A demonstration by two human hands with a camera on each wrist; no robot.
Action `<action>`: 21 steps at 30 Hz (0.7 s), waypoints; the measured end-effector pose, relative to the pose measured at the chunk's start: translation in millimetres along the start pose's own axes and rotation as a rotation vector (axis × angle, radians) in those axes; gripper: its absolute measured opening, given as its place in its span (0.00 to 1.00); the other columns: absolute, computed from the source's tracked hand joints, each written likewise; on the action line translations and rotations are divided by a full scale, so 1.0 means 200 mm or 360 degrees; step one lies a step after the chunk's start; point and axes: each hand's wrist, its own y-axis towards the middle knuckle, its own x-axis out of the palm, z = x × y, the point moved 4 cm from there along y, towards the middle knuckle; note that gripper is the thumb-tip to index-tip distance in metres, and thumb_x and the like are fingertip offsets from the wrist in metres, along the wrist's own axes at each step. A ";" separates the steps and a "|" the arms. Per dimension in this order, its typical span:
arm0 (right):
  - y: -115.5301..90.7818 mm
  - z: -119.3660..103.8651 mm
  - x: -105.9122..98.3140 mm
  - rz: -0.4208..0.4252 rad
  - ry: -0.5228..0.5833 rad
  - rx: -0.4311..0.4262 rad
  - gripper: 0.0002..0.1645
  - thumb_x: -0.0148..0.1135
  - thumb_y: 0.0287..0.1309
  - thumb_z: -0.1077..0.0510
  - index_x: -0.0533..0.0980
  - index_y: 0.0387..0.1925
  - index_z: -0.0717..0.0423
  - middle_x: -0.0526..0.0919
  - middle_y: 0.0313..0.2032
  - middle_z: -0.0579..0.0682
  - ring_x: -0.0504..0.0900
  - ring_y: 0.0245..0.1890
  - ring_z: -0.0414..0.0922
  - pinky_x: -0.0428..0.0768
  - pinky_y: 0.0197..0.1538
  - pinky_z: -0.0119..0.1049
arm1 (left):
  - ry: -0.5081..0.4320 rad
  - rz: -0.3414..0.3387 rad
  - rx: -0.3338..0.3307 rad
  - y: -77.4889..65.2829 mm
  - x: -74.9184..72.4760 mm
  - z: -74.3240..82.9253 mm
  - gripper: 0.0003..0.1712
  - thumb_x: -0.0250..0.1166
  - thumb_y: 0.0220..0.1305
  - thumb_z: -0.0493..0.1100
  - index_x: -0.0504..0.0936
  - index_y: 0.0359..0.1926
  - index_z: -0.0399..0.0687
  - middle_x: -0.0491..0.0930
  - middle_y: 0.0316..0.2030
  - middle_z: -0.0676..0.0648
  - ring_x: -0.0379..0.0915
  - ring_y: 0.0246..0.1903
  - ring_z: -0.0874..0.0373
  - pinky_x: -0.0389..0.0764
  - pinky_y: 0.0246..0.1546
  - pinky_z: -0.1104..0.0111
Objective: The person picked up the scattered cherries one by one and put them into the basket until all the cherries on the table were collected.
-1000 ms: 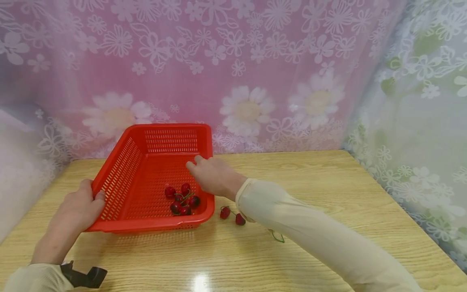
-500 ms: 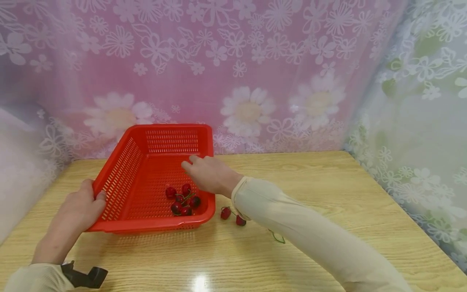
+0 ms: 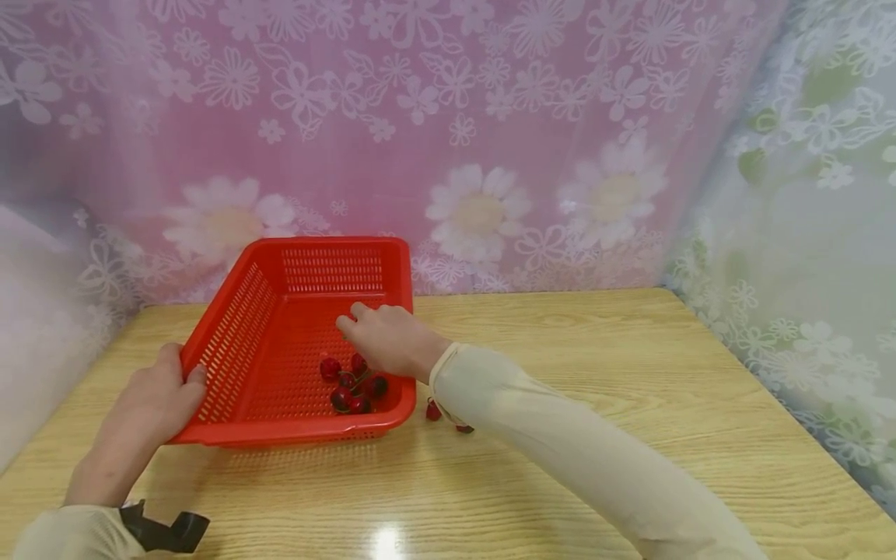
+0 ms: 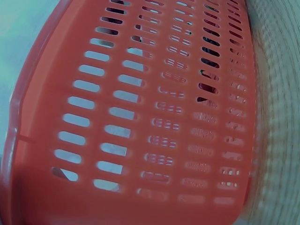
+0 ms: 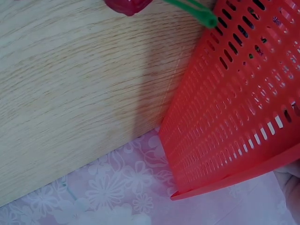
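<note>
From the nearer right hand [image 3: 385, 338] (fingers' opening, hold: indiscernible), glossy red cherries [image 3: 341, 399] are lying toward the wooden bench [image 3: 301, 505]'s front edge; left hand [image 3: 150, 397] is gripping the red perforated plastic basket [image 3: 294, 429].

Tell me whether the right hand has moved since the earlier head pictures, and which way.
Yes: the right hand has shifted left, judged against the middle daisy on the backdrop, farther over the red basket.

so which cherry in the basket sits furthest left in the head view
The red cherry at the back left among them; the other cherries in the basket all lie further right, most of them also lower in the picture.
</note>
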 end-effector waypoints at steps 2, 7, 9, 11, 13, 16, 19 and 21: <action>0.00 0.00 0.00 -0.0018 0.0003 -0.0004 0.18 0.60 0.56 0.56 0.70 0.48 0.53 0.73 0.37 0.48 0.71 0.20 0.39 0.76 0.24 0.26 | 0.0000 -0.0001 0.0000 0.00 0.00 0.00 0.27 0.42 0.67 0.44 0.55 0.53 0.20 0.73 0.23 0.37 0.69 0.18 0.54 0.68 0.16 0.65; 0.01 -0.02 0.02 -0.0106 0.0028 -0.0015 0.19 0.60 0.56 0.56 0.70 0.49 0.53 0.75 0.38 0.48 0.72 0.23 0.40 0.77 0.27 0.27 | -0.0010 -0.0018 -0.0017 0.00 0.00 0.00 0.27 0.42 0.67 0.44 0.55 0.54 0.20 0.73 0.23 0.37 0.69 0.17 0.54 0.69 0.16 0.65; 0.02 -0.03 0.03 -0.0142 0.0021 -0.0012 0.19 0.59 0.57 0.56 0.70 0.50 0.53 0.76 0.39 0.49 0.73 0.25 0.40 0.78 0.28 0.28 | -0.0014 -0.0021 -0.0022 0.00 0.01 0.00 0.27 0.42 0.67 0.44 0.55 0.54 0.20 0.73 0.23 0.37 0.69 0.17 0.54 0.69 0.16 0.65; 0.03 -0.04 0.04 -0.0179 0.0005 0.0001 0.21 0.59 0.57 0.56 0.71 0.52 0.53 0.77 0.40 0.49 0.73 0.27 0.41 0.80 0.31 0.30 | -0.0015 -0.0021 -0.0024 0.00 0.01 0.00 0.27 0.42 0.67 0.44 0.55 0.54 0.20 0.73 0.23 0.37 0.69 0.17 0.54 0.69 0.16 0.65; 0.04 -0.05 0.05 -0.0228 -0.0002 0.0021 0.22 0.59 0.56 0.56 0.71 0.54 0.52 0.78 0.41 0.50 0.74 0.29 0.42 0.81 0.35 0.32 | -0.0009 -0.0020 -0.0025 0.00 0.01 0.00 0.27 0.42 0.67 0.44 0.55 0.54 0.20 0.73 0.23 0.37 0.69 0.18 0.54 0.68 0.16 0.65; 0.05 -0.06 0.07 -0.0309 0.0002 0.0036 0.25 0.61 0.55 0.55 0.72 0.56 0.51 0.79 0.42 0.50 0.75 0.32 0.42 0.81 0.40 0.34 | -0.0003 -0.0016 -0.0020 0.00 0.01 0.00 0.27 0.41 0.67 0.45 0.55 0.54 0.21 0.73 0.23 0.37 0.68 0.18 0.53 0.68 0.16 0.65; 0.06 -0.07 0.09 -0.0356 -0.0024 0.0029 0.24 0.61 0.55 0.54 0.73 0.55 0.51 0.79 0.42 0.49 0.75 0.34 0.42 0.81 0.42 0.34 | 0.0001 -0.0013 -0.0021 0.01 0.00 0.00 0.27 0.42 0.67 0.45 0.55 0.54 0.20 0.73 0.23 0.38 0.68 0.17 0.53 0.68 0.16 0.65; 0.06 -0.08 0.10 -0.0371 -0.0049 0.0037 0.22 0.60 0.56 0.54 0.74 0.53 0.51 0.79 0.42 0.48 0.75 0.34 0.42 0.81 0.42 0.34 | 0.0007 -0.0005 -0.0019 0.01 0.00 0.00 0.27 0.42 0.67 0.44 0.55 0.53 0.20 0.73 0.23 0.37 0.68 0.18 0.53 0.68 0.16 0.65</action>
